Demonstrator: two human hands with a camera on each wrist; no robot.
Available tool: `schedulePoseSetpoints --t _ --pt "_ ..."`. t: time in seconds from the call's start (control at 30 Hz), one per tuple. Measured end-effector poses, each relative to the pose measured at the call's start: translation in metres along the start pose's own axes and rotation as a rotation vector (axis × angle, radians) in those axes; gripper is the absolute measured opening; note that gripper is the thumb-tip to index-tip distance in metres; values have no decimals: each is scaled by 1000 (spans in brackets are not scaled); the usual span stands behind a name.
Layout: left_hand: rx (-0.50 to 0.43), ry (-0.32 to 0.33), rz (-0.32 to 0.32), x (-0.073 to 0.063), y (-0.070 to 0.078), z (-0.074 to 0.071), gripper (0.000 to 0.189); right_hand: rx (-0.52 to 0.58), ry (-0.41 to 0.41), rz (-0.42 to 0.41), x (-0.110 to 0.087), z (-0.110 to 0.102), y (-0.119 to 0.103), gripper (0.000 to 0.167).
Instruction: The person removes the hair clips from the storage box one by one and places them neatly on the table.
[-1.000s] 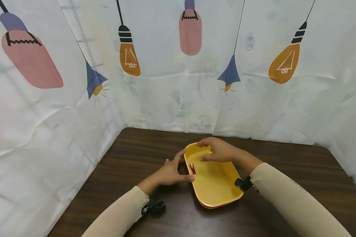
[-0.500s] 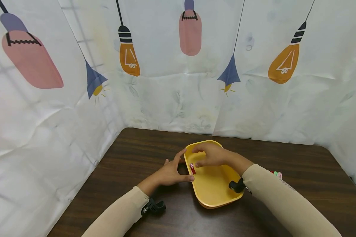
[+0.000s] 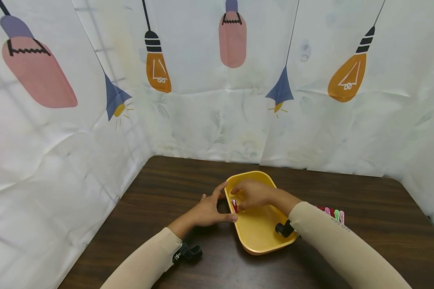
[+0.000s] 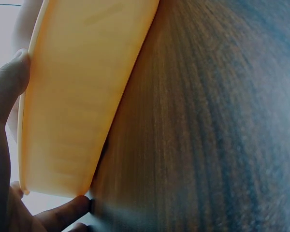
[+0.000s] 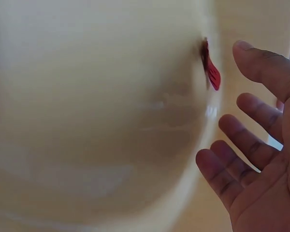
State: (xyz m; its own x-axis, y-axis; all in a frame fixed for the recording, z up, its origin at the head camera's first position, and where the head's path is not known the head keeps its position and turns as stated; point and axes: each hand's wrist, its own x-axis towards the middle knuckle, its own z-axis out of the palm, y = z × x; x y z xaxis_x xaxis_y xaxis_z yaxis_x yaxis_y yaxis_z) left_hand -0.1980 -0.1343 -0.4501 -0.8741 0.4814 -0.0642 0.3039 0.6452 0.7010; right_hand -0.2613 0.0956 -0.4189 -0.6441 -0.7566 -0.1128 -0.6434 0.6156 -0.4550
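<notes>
Small glossy red clip [image 3: 234, 206] lies inside the yellow plastic tray [image 3: 253, 237], by its left wall. Our left hand [image 3: 209, 210] touches that wall, thumb and fingers spread apart. Our right hand [image 3: 254, 194] hovers over the tray floor: fingers apart, nothing held, thumb near the clip. We read this as the reach; next move calls for a thumb-and-finger pinch. Past our beige right sleeve [image 3: 338, 239], pink, green and red clips [image 3: 336, 215] lie on the brown wood-grain table [image 3: 188, 180].
</notes>
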Motion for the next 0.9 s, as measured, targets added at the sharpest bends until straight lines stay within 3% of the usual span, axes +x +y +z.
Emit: schedulePoseSetpoints --t 0.13,0.37,0.9 --pt "1 5 7 1 0 0 117 -30 -3 -25 0 4 0 49" --pt "6 8 1 1 0 1 117 -44 -28 34 1 11 1 44" --pt "-2 2 -8 1 1 1 117 -88 -46 40 4 15 -1 45"
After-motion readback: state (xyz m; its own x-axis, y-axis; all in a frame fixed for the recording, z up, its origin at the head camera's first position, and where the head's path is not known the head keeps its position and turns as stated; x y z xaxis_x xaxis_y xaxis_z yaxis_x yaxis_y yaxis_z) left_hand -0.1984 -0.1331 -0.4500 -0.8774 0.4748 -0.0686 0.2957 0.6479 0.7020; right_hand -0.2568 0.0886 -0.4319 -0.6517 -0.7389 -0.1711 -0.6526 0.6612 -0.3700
